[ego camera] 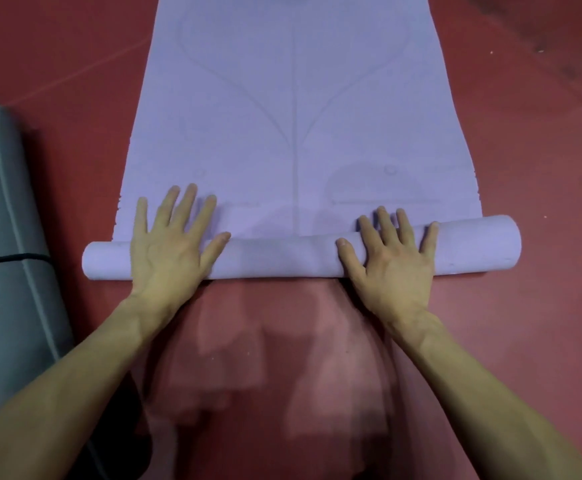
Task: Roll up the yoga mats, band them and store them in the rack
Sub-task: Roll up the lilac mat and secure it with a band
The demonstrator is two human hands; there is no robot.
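both hands lie flat with fingers spread, no grip closed: the left hand and right hand press on the roll of the purple mat on the red floor. the mat looks soft, light and bendy, so push near both ends. the roll runs left to right, and the flat part stretches away.

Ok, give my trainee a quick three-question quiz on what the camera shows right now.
1. True or false: the purple mat is fully rolled up.
2. How do the left hand and right hand meet the roll? A) pinching its ends B) open palms pressing on top C) lifting it clear
3. What wraps the grey mat on the left?
Key: 1 false; 2 B; 3 a black band.
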